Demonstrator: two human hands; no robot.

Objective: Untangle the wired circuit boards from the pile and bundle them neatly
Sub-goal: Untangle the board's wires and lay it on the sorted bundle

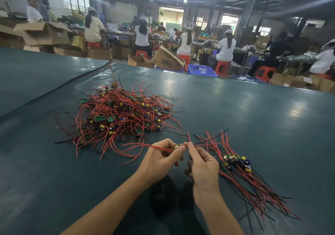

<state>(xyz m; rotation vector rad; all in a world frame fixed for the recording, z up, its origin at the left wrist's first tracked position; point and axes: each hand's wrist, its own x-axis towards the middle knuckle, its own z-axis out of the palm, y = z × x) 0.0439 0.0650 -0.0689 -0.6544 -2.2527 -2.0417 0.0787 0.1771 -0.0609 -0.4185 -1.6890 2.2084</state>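
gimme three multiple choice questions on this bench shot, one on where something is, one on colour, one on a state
1. Where does the sorted bundle lie?
A. at the far left of the view
B. just right of the right hand
C. held up in the air

2. Most wires in the tangled pile are:
A. red
B. blue
C. white

3. What are the two hands doing?
A. lying flat and empty
B. both pinching one wired circuit board
C. pointing away

Answers:
1 B, the aligned boards lie beside the right hand.
2 A, red strands dominate, with a few black.
3 B, the left hand and right hand meet on the board between them.
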